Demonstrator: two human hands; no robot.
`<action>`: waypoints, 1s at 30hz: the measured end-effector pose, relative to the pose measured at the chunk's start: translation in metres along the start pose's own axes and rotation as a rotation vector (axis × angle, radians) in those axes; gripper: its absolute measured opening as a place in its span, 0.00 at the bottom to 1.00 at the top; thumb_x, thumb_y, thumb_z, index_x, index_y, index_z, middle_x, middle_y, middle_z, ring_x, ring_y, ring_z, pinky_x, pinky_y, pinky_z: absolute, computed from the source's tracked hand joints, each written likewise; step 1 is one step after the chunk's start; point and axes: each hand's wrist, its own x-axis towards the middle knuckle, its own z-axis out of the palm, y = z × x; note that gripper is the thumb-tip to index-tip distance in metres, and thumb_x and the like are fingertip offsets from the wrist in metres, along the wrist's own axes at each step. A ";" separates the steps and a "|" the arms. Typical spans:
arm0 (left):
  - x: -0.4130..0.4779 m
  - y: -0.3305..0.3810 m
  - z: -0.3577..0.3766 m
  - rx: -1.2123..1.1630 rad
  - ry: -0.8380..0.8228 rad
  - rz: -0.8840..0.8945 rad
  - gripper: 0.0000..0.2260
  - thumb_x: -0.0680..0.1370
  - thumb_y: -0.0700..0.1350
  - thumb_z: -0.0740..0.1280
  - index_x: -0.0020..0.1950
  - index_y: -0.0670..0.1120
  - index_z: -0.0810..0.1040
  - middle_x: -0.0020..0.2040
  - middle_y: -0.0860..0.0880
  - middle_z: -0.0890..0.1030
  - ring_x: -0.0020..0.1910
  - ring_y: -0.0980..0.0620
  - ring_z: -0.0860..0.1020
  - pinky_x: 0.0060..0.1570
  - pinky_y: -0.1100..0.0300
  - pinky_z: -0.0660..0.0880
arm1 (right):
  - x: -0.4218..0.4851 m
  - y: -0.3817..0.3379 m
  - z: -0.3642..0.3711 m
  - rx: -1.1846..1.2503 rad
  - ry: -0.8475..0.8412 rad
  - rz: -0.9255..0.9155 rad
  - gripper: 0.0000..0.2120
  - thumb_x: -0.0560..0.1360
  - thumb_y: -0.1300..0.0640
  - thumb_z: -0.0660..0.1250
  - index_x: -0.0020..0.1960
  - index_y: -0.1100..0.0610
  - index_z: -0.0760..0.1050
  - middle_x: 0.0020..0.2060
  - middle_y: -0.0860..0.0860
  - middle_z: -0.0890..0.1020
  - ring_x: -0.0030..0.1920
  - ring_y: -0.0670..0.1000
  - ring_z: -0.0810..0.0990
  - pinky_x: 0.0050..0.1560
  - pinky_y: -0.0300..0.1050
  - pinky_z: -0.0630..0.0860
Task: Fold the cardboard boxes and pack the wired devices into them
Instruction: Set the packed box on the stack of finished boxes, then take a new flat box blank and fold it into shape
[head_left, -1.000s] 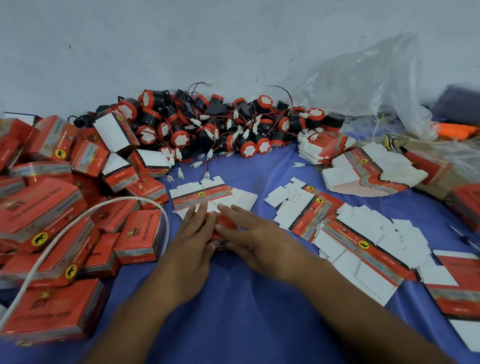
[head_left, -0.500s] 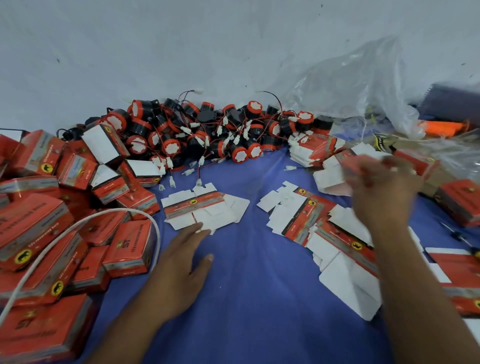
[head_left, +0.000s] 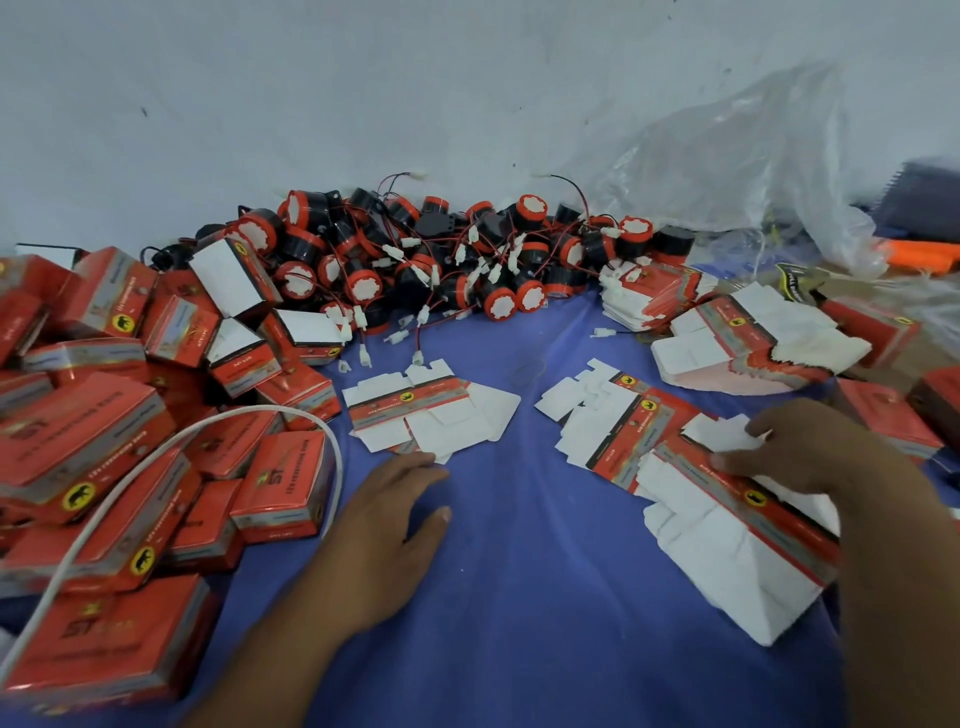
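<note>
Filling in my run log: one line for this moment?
left hand: flat on cloth, empty | right hand: on flat-box stack | devices: unpacked

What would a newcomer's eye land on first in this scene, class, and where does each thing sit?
Probably the heap of folded red cardboard boxes filling the left side, then the tangle of round black-and-red wired devices piled along the back wall. Flat unfolded red-and-white box blanks lie scattered on the blue cloth, with the right hand resting on one stack and the left hand open beside another.

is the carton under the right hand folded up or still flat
Still flat. The carton blank lies spread on the blue cloth, white flaps splayed out, with the right hand resting on it.
</note>
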 end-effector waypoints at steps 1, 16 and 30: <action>0.000 0.000 0.000 0.005 -0.002 0.002 0.19 0.81 0.50 0.64 0.72 0.55 0.70 0.74 0.62 0.64 0.73 0.65 0.59 0.70 0.70 0.53 | -0.001 0.000 -0.002 0.047 0.033 -0.003 0.35 0.73 0.37 0.71 0.73 0.57 0.72 0.70 0.56 0.75 0.67 0.57 0.75 0.66 0.53 0.71; 0.002 0.033 -0.008 -0.665 0.222 -0.086 0.14 0.79 0.53 0.67 0.64 0.59 0.74 0.55 0.62 0.82 0.51 0.63 0.81 0.46 0.71 0.76 | -0.042 -0.102 0.028 1.583 0.101 -0.377 0.08 0.77 0.57 0.72 0.42 0.55 0.75 0.35 0.55 0.79 0.31 0.51 0.78 0.31 0.44 0.75; 0.006 0.029 -0.008 -1.154 0.424 -0.329 0.08 0.81 0.41 0.65 0.57 0.49 0.80 0.52 0.50 0.86 0.49 0.48 0.85 0.42 0.55 0.83 | -0.056 -0.143 0.075 1.160 0.077 -0.708 0.24 0.75 0.49 0.74 0.63 0.36 0.65 0.59 0.39 0.78 0.56 0.41 0.81 0.53 0.44 0.82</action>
